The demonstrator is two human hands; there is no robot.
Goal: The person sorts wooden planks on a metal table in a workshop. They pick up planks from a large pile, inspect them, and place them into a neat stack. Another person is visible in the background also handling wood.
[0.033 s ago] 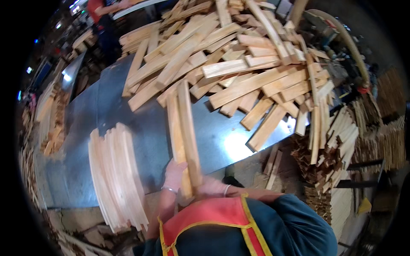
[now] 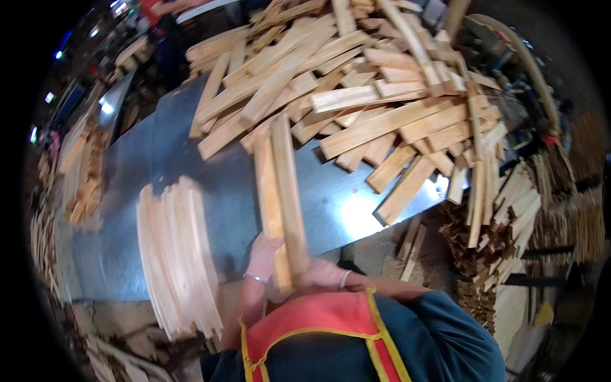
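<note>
Metal tops the bench [image 2: 229, 213], with a loose wood pile [image 2: 280, 76] heaped toward its far edge. Two boards [image 2: 270, 191] reach side by side from the near edge toward it. The left hand [image 2: 262, 258] clasps one board's near end; the right hand [image 2: 323, 274] meets the other's, blurred, grip unclear. Strips [image 2: 178, 254] overhang the near edge, leftward.
</note>
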